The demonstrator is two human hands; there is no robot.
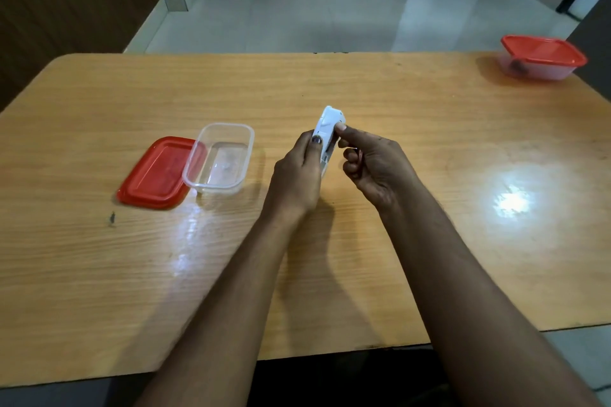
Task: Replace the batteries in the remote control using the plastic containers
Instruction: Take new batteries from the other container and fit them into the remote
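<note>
Left hand (297, 172) is wrapped round the white remote (327, 132) above the table (429, 129), right hand (370, 158) pinching its top w/ thumb, so imo batts could pop out & miss the open tub (220, 158).

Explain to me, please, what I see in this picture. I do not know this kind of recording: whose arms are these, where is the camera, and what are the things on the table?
There is no machine here. A person wears one camera on the head, so you look forward and down along that person's own bare arms. The left hand grips a white remote control above the wooden table. The right hand presses a fingertip against its upper part. On the left lies an open clear container, which looks empty, with its red lid partly under it. At the far right corner stands a closed container with a red lid on it; something dark is inside, too small to name.
</note>
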